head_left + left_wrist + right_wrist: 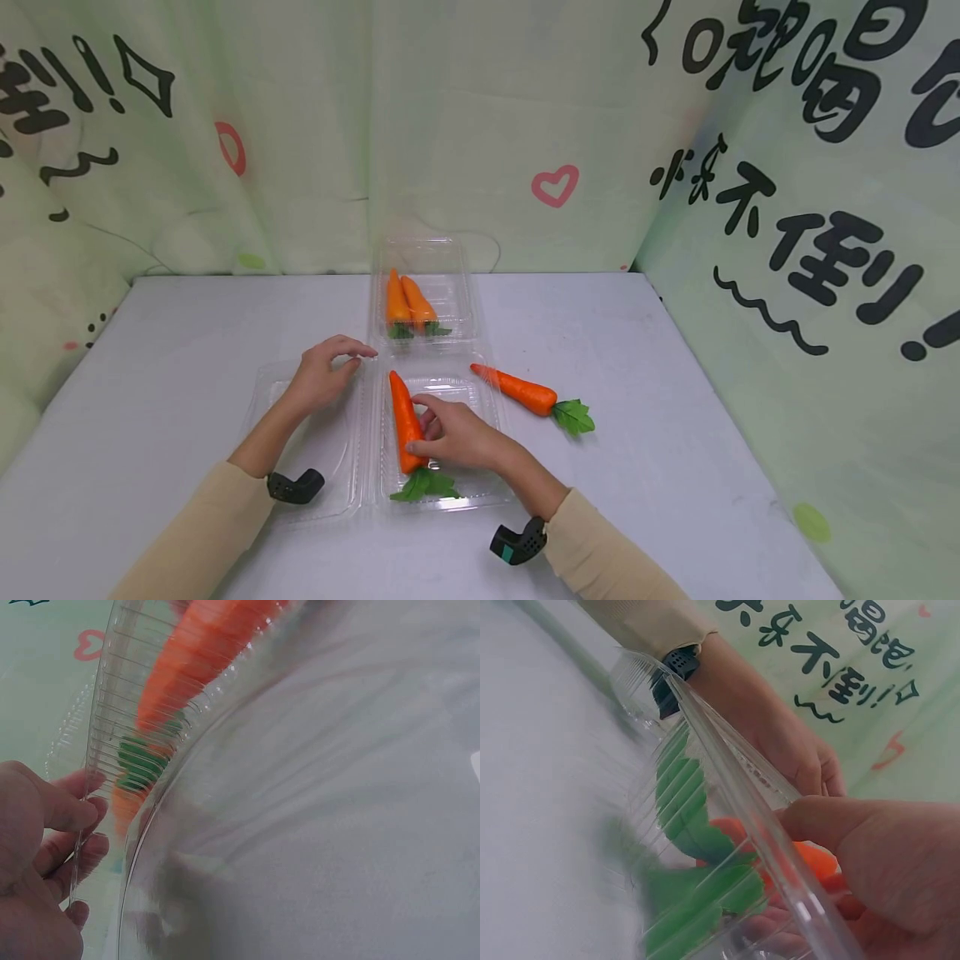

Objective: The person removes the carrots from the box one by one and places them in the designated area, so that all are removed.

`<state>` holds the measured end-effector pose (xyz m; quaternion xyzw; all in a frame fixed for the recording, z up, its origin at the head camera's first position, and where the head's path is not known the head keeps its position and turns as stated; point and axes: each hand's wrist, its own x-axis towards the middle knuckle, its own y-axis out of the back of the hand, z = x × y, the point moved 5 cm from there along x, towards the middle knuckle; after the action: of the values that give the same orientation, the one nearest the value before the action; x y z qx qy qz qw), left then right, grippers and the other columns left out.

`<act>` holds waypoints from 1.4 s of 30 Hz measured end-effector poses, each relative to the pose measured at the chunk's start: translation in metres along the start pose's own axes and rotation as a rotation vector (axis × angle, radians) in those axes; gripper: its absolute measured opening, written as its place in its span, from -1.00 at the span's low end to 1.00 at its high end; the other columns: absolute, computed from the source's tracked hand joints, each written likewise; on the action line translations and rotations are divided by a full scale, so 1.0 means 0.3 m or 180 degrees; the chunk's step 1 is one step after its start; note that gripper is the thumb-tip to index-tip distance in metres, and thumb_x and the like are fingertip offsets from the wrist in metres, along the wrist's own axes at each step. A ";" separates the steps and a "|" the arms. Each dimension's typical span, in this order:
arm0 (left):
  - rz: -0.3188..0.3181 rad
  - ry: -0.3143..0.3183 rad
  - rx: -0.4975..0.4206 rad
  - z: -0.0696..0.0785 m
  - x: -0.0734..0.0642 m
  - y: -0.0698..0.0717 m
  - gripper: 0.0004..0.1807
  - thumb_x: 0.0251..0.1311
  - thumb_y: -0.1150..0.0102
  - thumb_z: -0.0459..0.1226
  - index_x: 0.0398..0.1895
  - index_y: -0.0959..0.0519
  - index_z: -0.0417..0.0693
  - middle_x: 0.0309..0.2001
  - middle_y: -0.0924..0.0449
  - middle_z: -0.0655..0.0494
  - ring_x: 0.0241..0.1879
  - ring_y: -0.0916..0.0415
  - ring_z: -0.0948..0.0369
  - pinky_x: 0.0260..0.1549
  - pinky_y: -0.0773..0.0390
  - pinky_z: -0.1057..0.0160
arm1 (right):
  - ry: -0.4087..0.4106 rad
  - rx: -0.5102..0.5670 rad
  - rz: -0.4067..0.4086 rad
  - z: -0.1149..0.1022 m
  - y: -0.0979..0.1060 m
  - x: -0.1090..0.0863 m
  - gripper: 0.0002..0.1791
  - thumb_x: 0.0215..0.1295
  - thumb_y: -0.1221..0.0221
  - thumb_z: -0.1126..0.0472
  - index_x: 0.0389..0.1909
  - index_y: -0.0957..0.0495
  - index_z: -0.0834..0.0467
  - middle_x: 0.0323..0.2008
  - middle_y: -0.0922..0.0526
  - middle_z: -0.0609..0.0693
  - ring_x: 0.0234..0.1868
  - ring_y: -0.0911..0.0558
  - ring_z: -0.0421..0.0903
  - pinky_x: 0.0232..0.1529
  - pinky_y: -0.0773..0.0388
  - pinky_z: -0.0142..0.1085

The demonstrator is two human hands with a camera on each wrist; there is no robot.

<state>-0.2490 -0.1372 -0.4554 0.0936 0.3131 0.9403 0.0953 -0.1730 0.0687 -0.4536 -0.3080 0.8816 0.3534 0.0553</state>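
Note:
A clear plastic clamshell box [480,497] lies with its lid folded out to the left. An orange toy carrot [405,417] with green leaves lies lengthwise in its tray, leaves towards the near edge. My right hand [461,433] holds this carrot between thumb and fingers from its right side. In the right wrist view the green leaves [682,802] show through the ribbed plastic wall, and the fingertips are partly hidden. At the far left corner of the tray, my left hand [326,375] pinches the plastic rim, with the thumb and fingers [90,814] about the edge.
A second clear box [465,300] with two carrots [408,300] stands behind the near one. Another carrot [528,392] lies to the right, its tip by the box rim. The white table [637,500] ends at a printed curtain [450,125] at the back and sides.

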 end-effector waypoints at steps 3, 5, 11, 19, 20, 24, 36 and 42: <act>-0.0014 0.0038 -0.0016 0.000 0.001 0.000 -0.71 0.30 -0.03 -0.46 -0.06 -0.67 -0.02 -0.01 -0.61 -0.03 0.14 -0.46 -0.05 0.23 -0.37 -0.18 | 0.0002 0.0013 0.0038 0.000 0.002 0.001 -0.21 0.20 -0.30 0.02 0.42 -0.20 0.09 -0.04 -0.60 -0.06 -0.18 -0.62 -0.24 -0.06 -0.62 -0.36; -0.0033 0.0043 -0.0023 0.000 0.001 0.000 -0.71 0.31 -0.03 -0.45 -0.06 -0.67 -0.01 0.00 -0.61 -0.02 0.15 -0.46 -0.04 0.24 -0.37 -0.17 | 0.0009 0.0027 0.0067 0.001 0.004 0.002 -0.21 0.20 -0.30 0.02 0.41 -0.22 0.10 -0.03 -0.60 -0.06 -0.16 -0.62 -0.22 -0.06 -0.63 -0.36; -0.0046 0.0035 -0.0025 0.002 0.001 0.001 -0.71 0.32 -0.02 -0.44 -0.04 -0.66 -0.01 0.01 -0.61 -0.01 0.15 -0.46 -0.03 0.24 -0.37 -0.17 | -0.0007 0.0064 0.0108 0.004 0.008 0.003 -0.25 0.20 -0.30 0.03 0.39 -0.25 0.07 -0.02 -0.59 -0.05 -0.12 -0.62 -0.20 -0.10 -0.64 -0.35; -0.0041 0.0035 -0.0020 0.001 0.001 -0.001 -0.71 0.32 -0.02 -0.45 -0.03 -0.66 -0.04 0.02 -0.60 -0.03 0.16 -0.45 -0.04 0.24 -0.36 -0.18 | -0.0015 0.0064 0.0117 0.004 0.008 0.003 -0.27 0.19 -0.30 0.04 0.37 -0.28 0.04 0.00 -0.59 -0.06 -0.11 -0.61 -0.20 -0.10 -0.64 -0.35; -0.0041 0.0034 -0.0016 0.001 0.001 -0.001 -0.71 0.32 -0.02 -0.45 -0.03 -0.66 -0.04 0.02 -0.60 -0.03 0.16 -0.45 -0.04 0.24 -0.36 -0.19 | -0.0008 0.0056 0.0118 0.004 0.008 0.004 -0.27 0.19 -0.30 0.04 0.37 -0.28 0.05 0.01 -0.59 -0.05 -0.11 -0.61 -0.20 -0.10 -0.64 -0.34; -0.0034 0.0013 0.0001 0.002 0.001 -0.001 -0.71 0.32 -0.02 -0.45 -0.03 -0.66 -0.05 0.01 -0.61 -0.03 0.15 -0.45 -0.05 0.24 -0.37 -0.19 | 0.0037 0.0026 0.0120 0.004 0.008 0.004 -0.29 0.21 -0.28 0.05 0.36 -0.30 0.08 0.01 -0.62 -0.03 -0.07 -0.61 -0.17 -0.05 -0.63 -0.32; -0.0061 0.0084 0.0034 0.001 0.004 -0.001 -0.71 0.33 -0.02 -0.43 -0.04 -0.66 0.01 0.03 -0.60 -0.02 0.18 -0.44 -0.04 0.25 -0.36 -0.18 | 0.0142 0.0009 0.0189 -0.002 0.012 0.001 -0.37 0.23 -0.26 0.07 0.31 -0.37 0.12 -0.09 -0.63 -0.07 -0.07 -0.58 -0.18 0.02 -0.59 -0.33; -0.0053 0.0094 0.0034 -0.003 0.006 -0.002 -0.71 0.33 -0.02 -0.42 -0.04 -0.66 0.04 0.03 -0.60 0.00 0.18 -0.44 -0.04 0.25 -0.36 -0.19 | 0.0113 0.0030 0.0219 0.000 0.013 0.002 -0.36 0.23 -0.26 0.06 0.32 -0.36 0.10 -0.09 -0.63 -0.07 -0.07 -0.58 -0.17 0.01 -0.59 -0.32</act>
<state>-0.2507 -0.1367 -0.4562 0.0776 0.3202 0.9391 0.0981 -0.1756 0.0705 -0.4514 -0.2834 0.8942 0.3454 0.0289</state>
